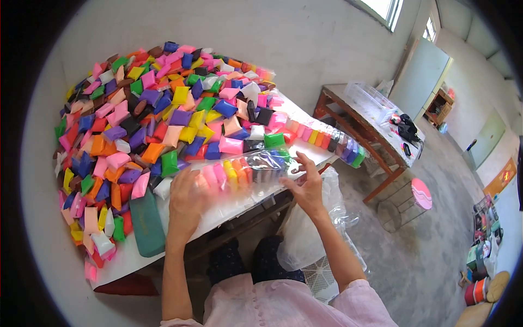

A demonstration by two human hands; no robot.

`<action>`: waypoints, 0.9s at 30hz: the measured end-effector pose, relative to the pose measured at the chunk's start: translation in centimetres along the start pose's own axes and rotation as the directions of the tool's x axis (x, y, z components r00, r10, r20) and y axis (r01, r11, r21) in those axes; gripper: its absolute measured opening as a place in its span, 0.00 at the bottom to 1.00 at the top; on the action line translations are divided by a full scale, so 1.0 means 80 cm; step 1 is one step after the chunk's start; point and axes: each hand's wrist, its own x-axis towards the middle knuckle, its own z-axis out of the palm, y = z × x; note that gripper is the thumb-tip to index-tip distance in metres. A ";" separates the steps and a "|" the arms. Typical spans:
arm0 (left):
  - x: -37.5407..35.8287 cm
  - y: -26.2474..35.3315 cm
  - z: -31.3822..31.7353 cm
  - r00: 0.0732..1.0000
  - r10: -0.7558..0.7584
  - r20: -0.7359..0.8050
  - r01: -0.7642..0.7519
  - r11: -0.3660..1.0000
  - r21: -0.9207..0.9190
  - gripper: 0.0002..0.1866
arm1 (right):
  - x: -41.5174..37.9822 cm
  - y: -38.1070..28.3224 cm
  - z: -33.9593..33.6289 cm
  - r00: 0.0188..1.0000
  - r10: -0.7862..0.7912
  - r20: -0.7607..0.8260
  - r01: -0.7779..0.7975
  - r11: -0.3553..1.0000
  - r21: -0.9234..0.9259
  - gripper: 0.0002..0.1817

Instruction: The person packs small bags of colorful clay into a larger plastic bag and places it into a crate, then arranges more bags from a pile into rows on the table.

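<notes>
A long clear plastic bag point(237, 173) lies across the front of the table, with a row of soft coloured packets inside, running from pink through yellow, orange and red to black, blue and green. My left hand point(185, 204) grips its left end, the fingers partly blurred. At the other end, my right hand point(309, 188) has its thumb and fingers curved around the bag. Close behind both hands rises a large heap of small coloured packets point(180, 117). A green flat box point(146, 226) lies left of my left hand.
Another filled bag point(327, 139) lies at the table's right end. A clear plastic sack point(316, 234) hangs below my right arm, near a white basket point(321, 278). Farther right stand a wooden table point(370, 128) and a pink-topped wire stool point(420, 193).
</notes>
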 end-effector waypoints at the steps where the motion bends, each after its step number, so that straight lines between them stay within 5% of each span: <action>1: -0.005 0.002 -0.009 0.999 -0.035 0.012 0.035 0.999 -0.002 0.30 | -0.002 -0.005 0.004 1.000 -0.006 0.017 0.006 1.000 0.021 0.46; 4: -0.015 0.013 -0.024 0.996 -0.074 0.041 0.075 0.997 -0.032 0.32 | 0.015 0.002 0.004 0.951 -0.309 0.001 0.305 0.936 -0.174 0.46; 10: -0.021 -0.007 -0.012 0.999 -0.042 -0.004 0.042 0.999 0.028 0.32 | 0.016 0.004 0.020 0.991 0.056 0.125 -0.066 0.995 0.073 0.47; 15: -0.009 -0.006 0.001 0.996 -0.071 -0.057 0.076 0.992 0.097 0.31 | 0.011 0.011 0.046 0.985 -0.172 -0.028 0.169 0.981 -0.094 0.40; 17: -0.012 -0.011 0.006 0.995 -0.053 -0.086 0.065 0.987 0.146 0.36 | 0.010 0.010 0.044 0.991 -0.128 -0.025 0.126 0.989 -0.079 0.40; 20: -0.028 0.034 -0.025 0.969 -0.226 -0.095 0.223 0.974 -0.042 0.40 | -0.003 -0.005 0.029 0.998 -0.042 0.037 0.042 0.999 0.000 0.43; 24: -0.073 0.077 -0.083 0.961 -0.272 0.050 0.260 0.949 0.179 0.44 | -0.026 -0.010 0.006 0.991 -0.115 0.076 0.119 0.991 -0.057 0.45; 27: -0.104 0.072 -0.116 0.990 -0.139 -0.029 0.140 0.921 0.365 0.39 | -0.066 -0.019 -0.004 0.996 -0.074 -0.046 0.068 0.992 -0.106 0.40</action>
